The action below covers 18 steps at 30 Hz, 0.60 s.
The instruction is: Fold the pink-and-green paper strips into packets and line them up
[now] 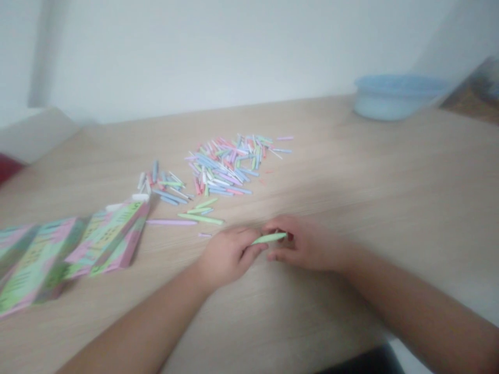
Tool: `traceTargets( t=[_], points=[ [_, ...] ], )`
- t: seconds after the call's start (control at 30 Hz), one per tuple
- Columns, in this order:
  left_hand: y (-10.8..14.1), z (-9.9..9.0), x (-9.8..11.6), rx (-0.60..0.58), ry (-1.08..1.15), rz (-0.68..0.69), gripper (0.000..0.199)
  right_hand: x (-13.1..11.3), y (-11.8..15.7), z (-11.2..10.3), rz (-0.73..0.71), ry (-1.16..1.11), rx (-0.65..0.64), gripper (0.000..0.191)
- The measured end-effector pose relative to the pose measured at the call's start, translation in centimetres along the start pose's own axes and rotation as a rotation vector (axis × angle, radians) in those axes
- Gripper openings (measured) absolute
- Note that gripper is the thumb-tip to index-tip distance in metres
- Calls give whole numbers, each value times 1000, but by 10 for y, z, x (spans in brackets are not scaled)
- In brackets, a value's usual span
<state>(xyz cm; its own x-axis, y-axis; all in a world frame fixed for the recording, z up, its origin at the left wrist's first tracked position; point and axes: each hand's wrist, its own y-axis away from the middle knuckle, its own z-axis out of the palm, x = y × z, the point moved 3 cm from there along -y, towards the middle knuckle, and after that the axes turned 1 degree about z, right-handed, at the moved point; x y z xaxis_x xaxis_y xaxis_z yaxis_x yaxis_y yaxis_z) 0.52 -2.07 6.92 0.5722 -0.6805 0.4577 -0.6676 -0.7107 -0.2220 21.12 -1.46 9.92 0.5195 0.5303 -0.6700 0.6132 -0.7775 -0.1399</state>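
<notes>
My left hand (pixel 230 257) and my right hand (pixel 304 244) meet above the wooden table, pinching a pale green paper strip (pixel 268 238) from either end. My right fingers partly hide its right end. Up the table lies a heap of pastel rolled paper strips (pixel 222 166) in blue, pink, green and lilac, with a smaller scatter (pixel 163 187) to its left. Several loose green strips (pixel 200 212) and a lilac strip (pixel 170 222) rest just beyond my left hand. A patterned pink-and-green paper bundle (pixel 66 254) lies at the left.
A light blue plastic tub (pixel 393 98) stands at the far right of the light wood table (pixel 351 176), close to the wall. A white box (pixel 35 132) and a red object (pixel 8 167) sit beyond the table's far left.
</notes>
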Motion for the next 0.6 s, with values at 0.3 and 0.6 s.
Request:
traceTargets(
  t=[0.3, 0.6],
  points=[
    [-2, 3, -9, -28, -33, -104, 41, -6, -4, -6, -89, 190, 4, 20],
    [-3, 3, -7, -17, 17, -96, 35, -6, 0, 1, -56, 195, -19, 30]
  ],
)
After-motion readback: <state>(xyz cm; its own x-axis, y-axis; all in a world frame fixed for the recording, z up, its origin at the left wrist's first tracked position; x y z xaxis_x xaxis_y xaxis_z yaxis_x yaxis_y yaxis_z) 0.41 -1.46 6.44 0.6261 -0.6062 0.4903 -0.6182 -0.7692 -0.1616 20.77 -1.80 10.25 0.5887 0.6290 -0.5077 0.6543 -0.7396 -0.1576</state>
